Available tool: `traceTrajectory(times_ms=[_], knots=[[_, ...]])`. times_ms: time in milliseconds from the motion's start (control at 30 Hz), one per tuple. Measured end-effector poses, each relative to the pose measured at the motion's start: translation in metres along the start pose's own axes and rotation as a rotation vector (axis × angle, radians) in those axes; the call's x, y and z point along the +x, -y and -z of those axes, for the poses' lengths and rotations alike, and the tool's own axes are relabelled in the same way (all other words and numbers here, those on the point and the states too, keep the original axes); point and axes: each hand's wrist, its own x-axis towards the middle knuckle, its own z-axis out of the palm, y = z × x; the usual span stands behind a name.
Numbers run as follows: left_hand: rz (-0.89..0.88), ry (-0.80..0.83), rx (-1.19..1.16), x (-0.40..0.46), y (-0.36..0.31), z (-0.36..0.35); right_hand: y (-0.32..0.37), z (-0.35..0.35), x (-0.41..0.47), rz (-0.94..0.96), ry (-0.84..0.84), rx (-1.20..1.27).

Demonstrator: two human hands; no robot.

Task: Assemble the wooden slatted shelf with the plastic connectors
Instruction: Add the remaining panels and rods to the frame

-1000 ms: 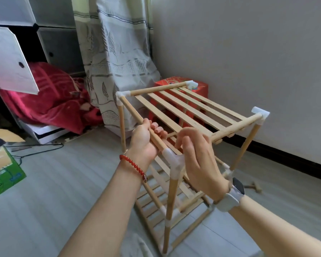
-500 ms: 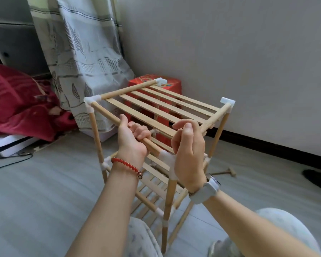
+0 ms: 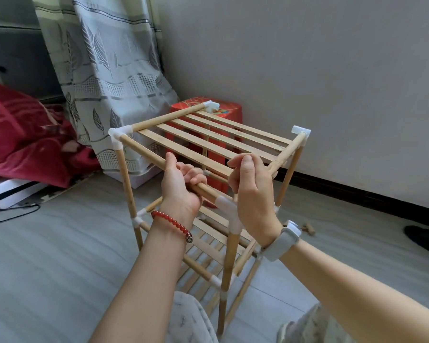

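Left hand (image 3: 181,186) — fingers curled round the near top rail (image 3: 144,153), whose long axis runs away leftward. Right hand (image 3: 252,194) — curled on the side rail (image 3: 286,154), just beside the near corner connector (image 3: 227,206), which lies between both hands, right nearer. Shelf (image 3: 208,142) upright on floor (image 3: 47,256).

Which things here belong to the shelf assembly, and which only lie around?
Part of the job:
- wooden shelf
- near corner connector
- front rail, gripped by the left hand
- right hand, curled round the side rail at that corner

Just lying about:
- red box
- curtain
- red blanket
- black cable
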Motion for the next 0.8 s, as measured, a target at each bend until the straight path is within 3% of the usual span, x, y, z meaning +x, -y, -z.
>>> traceTrajectory(times_ms=[100, 167, 200, 267, 333, 433, 500, 633, 800], knots=[[-0.003, -0.070, 0.170, -0.010, 0.000, 0.001, -0.011, 0.023, 0.006, 0.032, 0.145, 0.033], [-0.138, -0.143, 0.432, -0.021, 0.002, 0.003, -0.025, 0.042, 0.013, 0.157, 0.203, -0.123], [-0.261, -0.184, 0.597, -0.026, 0.005, 0.005, -0.034, 0.050, 0.017, 0.243, 0.222, -0.250], [-0.709, -0.213, 1.003, -0.040, 0.020, 0.013, -0.048, 0.061, 0.025, 0.379, 0.284, -0.468], [-1.184, -0.088, 1.355, -0.054, 0.040, 0.022, -0.052, 0.064, 0.030, 0.428, 0.323, -0.574], [-1.528, 0.071, 1.780, -0.047, 0.058, 0.033, -0.050, 0.057, 0.035, 0.451, 0.269, -0.623], [-1.575, 0.120, 1.883, -0.042, 0.059, 0.034, -0.050, 0.050, 0.035, 0.427, 0.223, -0.610], [-1.761, 0.141, 1.852, -0.031, 0.055, 0.038, -0.053, 0.048, 0.036, 0.398, 0.196, -0.463], [-1.786, 0.116, 1.830, -0.024, 0.044, 0.043, -0.056, 0.034, 0.038, 0.422, 0.165, -0.425]])
